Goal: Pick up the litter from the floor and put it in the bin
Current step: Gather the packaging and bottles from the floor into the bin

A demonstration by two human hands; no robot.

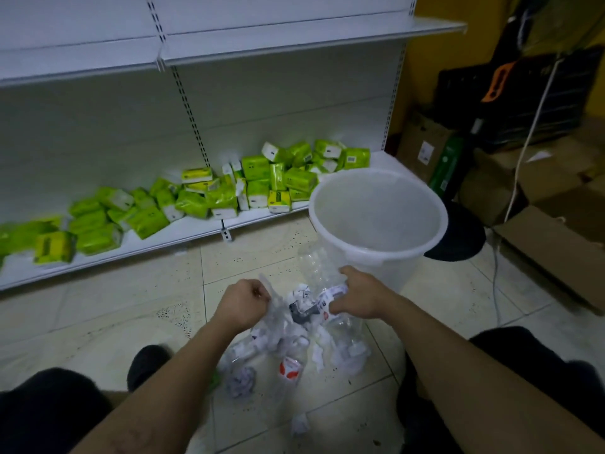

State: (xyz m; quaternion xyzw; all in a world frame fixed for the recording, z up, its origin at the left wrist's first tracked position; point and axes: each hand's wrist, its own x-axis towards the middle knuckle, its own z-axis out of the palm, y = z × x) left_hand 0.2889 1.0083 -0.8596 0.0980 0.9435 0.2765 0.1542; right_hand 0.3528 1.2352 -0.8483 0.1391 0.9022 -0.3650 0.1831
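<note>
- Dark-trousered knees (49,407) sit at 7 and 5 o'clock of the view, with the person crouched over the litter pile (294,342) on the floor at centre. A shift of weight could scatter or crush it.
- White shelf unit (147,237) runs from 9 to 1 o'clock, with green tissue packs (255,185) lying loose on its lowest shelf. They look like stock, not litter, and a careless grab might take one.
- Translucent bin (370,254) stands at 1 o'clock of the pile, just beside the right hand (358,298). It looks light and empty, so a knock on its rim may tip it.
- Clear plastic bottle (314,267) is held near its label, the right hand's fingers curled round it. Its far end points to 12 o'clock, close to the bin wall.
- Left hand (244,303) has its fingers bunched, pinching clear plastic wrap (275,304). If the wrap is tangled with paper, lifting it could drag pieces out and drop them.
- Crumpled paper ball (242,383) at 7 o'clock of the pile and a small scrap (299,422) at 6 lie apart and could be overlooked.
</note>
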